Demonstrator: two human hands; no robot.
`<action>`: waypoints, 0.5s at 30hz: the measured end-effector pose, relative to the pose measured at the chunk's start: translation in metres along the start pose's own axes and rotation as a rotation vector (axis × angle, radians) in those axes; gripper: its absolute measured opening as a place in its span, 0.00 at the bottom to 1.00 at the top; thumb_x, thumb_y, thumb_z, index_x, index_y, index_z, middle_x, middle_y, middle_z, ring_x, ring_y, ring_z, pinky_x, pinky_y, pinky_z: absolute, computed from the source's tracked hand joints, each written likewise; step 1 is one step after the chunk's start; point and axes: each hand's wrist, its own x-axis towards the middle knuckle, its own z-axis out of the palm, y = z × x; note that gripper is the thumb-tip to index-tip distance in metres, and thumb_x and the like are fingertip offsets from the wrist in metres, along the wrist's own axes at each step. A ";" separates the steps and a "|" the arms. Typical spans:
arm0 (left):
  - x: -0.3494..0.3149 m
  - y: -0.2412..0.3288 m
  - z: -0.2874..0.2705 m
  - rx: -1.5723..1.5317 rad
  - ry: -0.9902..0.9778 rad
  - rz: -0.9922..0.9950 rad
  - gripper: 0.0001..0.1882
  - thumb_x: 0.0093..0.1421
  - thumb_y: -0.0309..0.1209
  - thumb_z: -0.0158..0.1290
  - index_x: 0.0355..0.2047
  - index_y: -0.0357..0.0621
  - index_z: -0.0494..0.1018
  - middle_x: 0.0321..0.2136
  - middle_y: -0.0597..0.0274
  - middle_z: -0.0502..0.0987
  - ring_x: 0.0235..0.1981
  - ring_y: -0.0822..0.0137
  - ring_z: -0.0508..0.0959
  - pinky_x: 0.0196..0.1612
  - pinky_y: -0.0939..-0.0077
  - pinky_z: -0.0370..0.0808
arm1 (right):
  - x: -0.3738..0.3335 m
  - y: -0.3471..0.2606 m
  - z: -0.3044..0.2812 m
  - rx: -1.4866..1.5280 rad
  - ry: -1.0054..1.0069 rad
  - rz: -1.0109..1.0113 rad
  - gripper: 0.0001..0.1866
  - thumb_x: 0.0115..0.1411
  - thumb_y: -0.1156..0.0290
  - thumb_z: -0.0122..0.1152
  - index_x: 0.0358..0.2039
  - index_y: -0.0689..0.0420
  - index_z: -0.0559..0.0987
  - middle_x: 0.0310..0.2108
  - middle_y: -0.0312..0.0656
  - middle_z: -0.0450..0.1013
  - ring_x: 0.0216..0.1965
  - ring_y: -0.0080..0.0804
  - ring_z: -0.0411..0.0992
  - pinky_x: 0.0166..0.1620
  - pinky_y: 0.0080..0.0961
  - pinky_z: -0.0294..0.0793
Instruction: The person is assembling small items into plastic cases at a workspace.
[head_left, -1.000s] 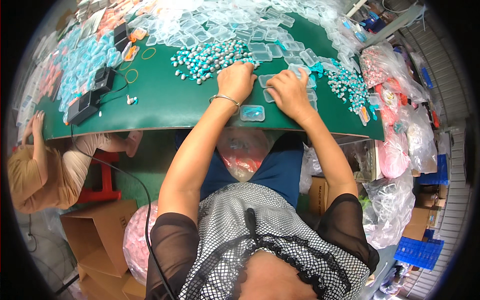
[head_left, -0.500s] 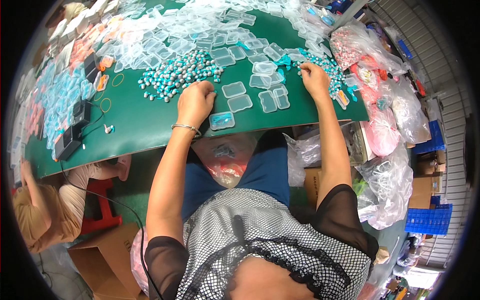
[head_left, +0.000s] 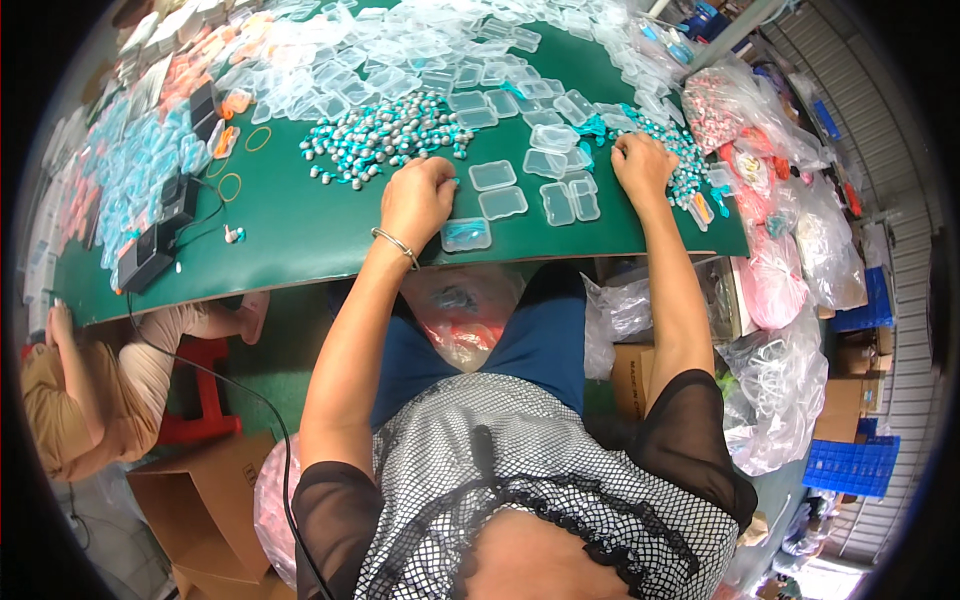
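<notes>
My left hand (head_left: 418, 200), with a metal bangle on its wrist, is closed in a pinch at the near right edge of a heap of small grey-and-teal pieces (head_left: 390, 135). A bit of teal shows at its fingertips. Curled over the left side of a second heap of small teal-and-white pieces (head_left: 688, 165) is my right hand (head_left: 645, 168); what its fingers hold, if anything, is hidden. Between the hands lie open clear plastic cases, among them one lidded case (head_left: 492, 177). A clear case (head_left: 466, 235) with teal contents sits by the table's front edge.
Many clear cases (head_left: 350, 65) cover the far part of the green table (head_left: 300, 235). Black boxes (head_left: 146, 258) with a cable and loose rubber bands (head_left: 230, 187) lie at left. Plastic bags (head_left: 770, 270) crowd the right edge. Another person (head_left: 80, 400) sits at left.
The whole view has shifted slightly, moving the table and its contents rightward in the picture. Both hands stay beside the same heaps, with the right hand's fingers curled a little more.
</notes>
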 end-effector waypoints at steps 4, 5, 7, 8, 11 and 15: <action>-0.003 0.014 -0.010 -0.166 -0.035 -0.053 0.06 0.52 0.27 0.60 0.32 0.42 0.79 0.27 0.54 0.80 0.29 0.57 0.80 0.35 0.65 0.76 | -0.010 -0.011 -0.022 0.204 -0.040 -0.015 0.03 0.53 0.67 0.64 0.28 0.49 0.81 0.28 0.33 0.76 0.34 0.32 0.75 0.41 0.39 0.62; -0.002 0.020 -0.014 -0.255 -0.076 -0.083 0.06 0.52 0.28 0.59 0.31 0.43 0.79 0.28 0.53 0.81 0.32 0.53 0.81 0.37 0.61 0.77 | -0.012 -0.015 -0.031 0.206 -0.044 -0.021 0.03 0.53 0.67 0.64 0.28 0.49 0.81 0.28 0.33 0.76 0.34 0.32 0.75 0.41 0.39 0.62; 0.000 0.030 -0.016 -0.276 -0.100 -0.096 0.07 0.52 0.29 0.58 0.32 0.42 0.80 0.29 0.53 0.81 0.32 0.52 0.81 0.38 0.61 0.77 | -0.012 -0.029 -0.054 0.536 0.027 -0.076 0.03 0.53 0.69 0.64 0.28 0.51 0.80 0.28 0.34 0.77 0.34 0.32 0.75 0.41 0.34 0.65; 0.001 0.034 -0.016 -0.243 -0.140 -0.073 0.07 0.52 0.30 0.58 0.32 0.43 0.80 0.29 0.53 0.81 0.33 0.52 0.81 0.38 0.61 0.77 | -0.013 -0.040 -0.062 0.648 0.005 -0.196 0.03 0.53 0.71 0.64 0.29 0.52 0.80 0.29 0.35 0.78 0.34 0.33 0.76 0.40 0.31 0.67; -0.003 0.045 -0.006 -0.154 -0.177 -0.030 0.07 0.51 0.31 0.58 0.30 0.45 0.80 0.30 0.54 0.80 0.34 0.51 0.80 0.39 0.58 0.76 | -0.026 -0.088 -0.089 0.633 -0.098 -0.611 0.06 0.52 0.70 0.66 0.32 0.50 0.79 0.32 0.32 0.76 0.39 0.31 0.73 0.53 0.38 0.60; -0.004 0.053 0.010 0.053 -0.193 0.021 0.07 0.51 0.32 0.60 0.30 0.47 0.81 0.29 0.57 0.76 0.34 0.53 0.79 0.38 0.59 0.75 | -0.029 -0.106 -0.072 0.621 -0.147 -0.745 0.06 0.51 0.71 0.66 0.31 0.50 0.79 0.31 0.31 0.74 0.39 0.31 0.72 0.53 0.39 0.60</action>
